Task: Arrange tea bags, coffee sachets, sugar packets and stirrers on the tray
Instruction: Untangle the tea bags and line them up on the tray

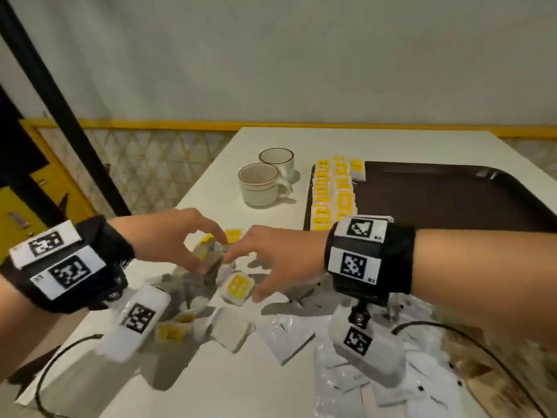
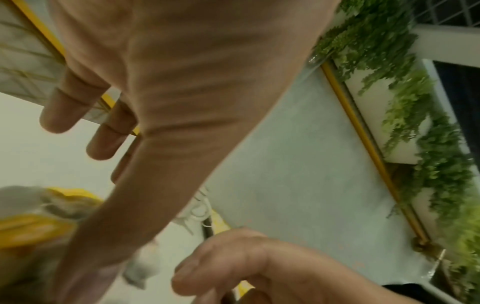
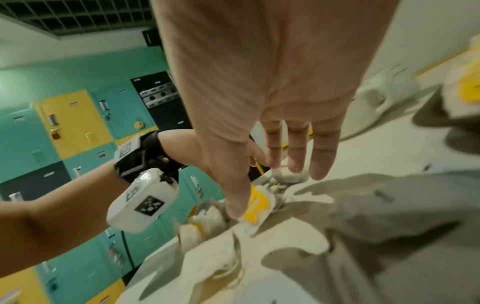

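My left hand (image 1: pixel 207 250) pinches a small bundle of yellow-labelled tea bags (image 1: pixel 211 259) between thumb and index finger, just above the loose pile; the same bundle shows blurred in the left wrist view (image 2: pixel 28 228). My right hand (image 1: pixel 244 276) reaches in from the right with straight, spread fingers (image 3: pixel 296 156). Its fingertips are at the bundle and its thumb is beside a single yellow tea bag (image 1: pixel 236 286) (image 3: pixel 255 207). It holds nothing. The dark brown tray (image 1: pixel 437 200) lies at the right and carries rows of yellow tea bags (image 1: pixel 333 194) along its left edge.
Two white cups (image 1: pixel 259 188) stand left of the tray. More tea bags (image 1: pixel 173 330) and white sachets (image 1: pixel 286 333) lie near the table's front. Clear-wrapped packets (image 1: pixel 428 387) are heaped at the front right. The table's left edge (image 1: pixel 193 188) runs close to my left hand.
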The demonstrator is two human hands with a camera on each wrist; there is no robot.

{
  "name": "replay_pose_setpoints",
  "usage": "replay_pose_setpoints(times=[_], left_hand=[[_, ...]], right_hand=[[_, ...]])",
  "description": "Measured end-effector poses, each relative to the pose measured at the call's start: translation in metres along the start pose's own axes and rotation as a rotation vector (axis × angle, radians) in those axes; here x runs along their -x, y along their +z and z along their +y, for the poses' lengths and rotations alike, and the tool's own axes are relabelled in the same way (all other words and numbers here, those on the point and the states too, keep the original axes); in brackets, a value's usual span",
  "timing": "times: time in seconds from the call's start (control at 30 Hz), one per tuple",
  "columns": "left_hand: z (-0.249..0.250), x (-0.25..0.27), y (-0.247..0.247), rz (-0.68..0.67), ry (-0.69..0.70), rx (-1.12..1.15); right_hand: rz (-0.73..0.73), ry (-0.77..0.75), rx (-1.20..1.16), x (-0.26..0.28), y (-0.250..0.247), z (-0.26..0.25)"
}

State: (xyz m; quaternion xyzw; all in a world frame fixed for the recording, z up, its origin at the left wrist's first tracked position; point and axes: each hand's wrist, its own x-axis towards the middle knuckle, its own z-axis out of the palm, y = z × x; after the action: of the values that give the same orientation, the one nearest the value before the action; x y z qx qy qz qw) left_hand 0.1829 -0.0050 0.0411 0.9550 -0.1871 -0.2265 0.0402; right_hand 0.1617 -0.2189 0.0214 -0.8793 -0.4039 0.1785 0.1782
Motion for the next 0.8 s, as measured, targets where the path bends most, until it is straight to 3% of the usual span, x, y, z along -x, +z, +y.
replay_pose_setpoints(times=[0.17,0.27,0.47,0.57,0.7,0.8], left_hand=[[-0.010,-0.012,0.017,0.039,0.009,0.089],[-0.013,-0.023,0.022,0.102,0.010,0.058],[-0.016,-0.025,0.020,0.137,0.026,0.120],[-0.018,-0.019,0.014,0.195,0.003,0.314],[-0.011,-0.012,0.002,0.241,-0.013,0.556],[0.001,-0.010,-0.005,0.235,0.022,0.641]], right_hand=[[-0.090,-0.065,0.190,-0.026,0.021,-0.014],[-0.021,-0.125,0.248,-0.032,0.025,-0.012],[0.042,0.085,0.111,-0.023,0.006,0.007],[0.065,0.158,0.012,-0.016,-0.004,0.017],[-0.066,0.188,0.115,-0.018,0.001,0.021],[-0.026,0.168,0.159,-0.023,0.008,0.018]])
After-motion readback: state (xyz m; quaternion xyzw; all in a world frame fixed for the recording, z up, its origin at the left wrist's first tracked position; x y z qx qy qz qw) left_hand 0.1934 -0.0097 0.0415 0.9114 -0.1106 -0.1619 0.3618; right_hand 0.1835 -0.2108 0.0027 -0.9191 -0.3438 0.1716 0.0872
